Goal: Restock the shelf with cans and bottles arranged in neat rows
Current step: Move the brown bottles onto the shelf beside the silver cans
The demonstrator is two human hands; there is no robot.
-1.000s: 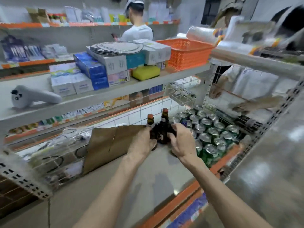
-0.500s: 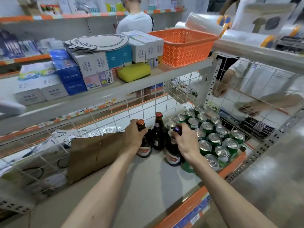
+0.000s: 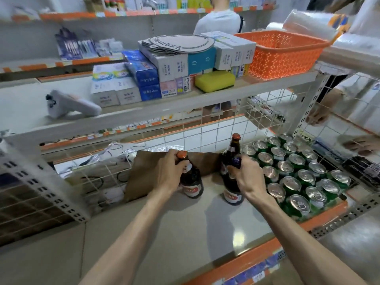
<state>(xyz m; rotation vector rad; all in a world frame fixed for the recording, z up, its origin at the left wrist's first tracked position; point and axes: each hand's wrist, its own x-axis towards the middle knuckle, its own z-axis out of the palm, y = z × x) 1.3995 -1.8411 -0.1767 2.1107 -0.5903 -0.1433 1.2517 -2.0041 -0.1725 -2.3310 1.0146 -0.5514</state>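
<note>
My left hand (image 3: 171,174) grips an upright bottle (image 3: 191,182) by its neck. My right hand (image 3: 245,177) clasps another bottle (image 3: 232,190); the cans (image 3: 292,171) stand just right of it.

— What sort of place is this?
— A small shop: metal shelving (image 3: 205,99) with orange price strips (image 3: 257,262), boxed goods (image 3: 164,66) stacked above, rows of green cans (image 3: 298,171) at right, more stocked shelves (image 3: 102,15) far behind.
</note>
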